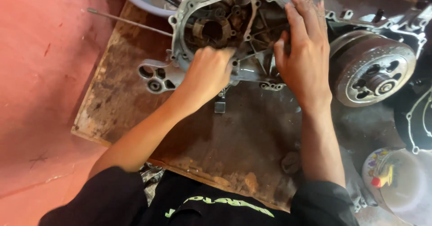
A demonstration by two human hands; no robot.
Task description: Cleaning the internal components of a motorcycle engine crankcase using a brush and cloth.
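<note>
Rusty board [135, 95] bears a grey engine case [216, 23]; left hand [209, 73] fisted on it, right hand [303, 50] pressed flat.

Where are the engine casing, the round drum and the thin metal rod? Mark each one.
engine casing [215, 17]: head view, on its open, grimy inside.
round drum [371, 71]: head view, on its flat face.
thin metal rod [130, 21]: head view, mid-shaft.

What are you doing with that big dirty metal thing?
A person is working on an open, greasy engine case that lies on a stained wooden board. The left hand is closed at the case's lower edge; whether it holds anything cannot be told. The right hand lies flat on the case. A round slotted metal drum sits to the right.
</note>
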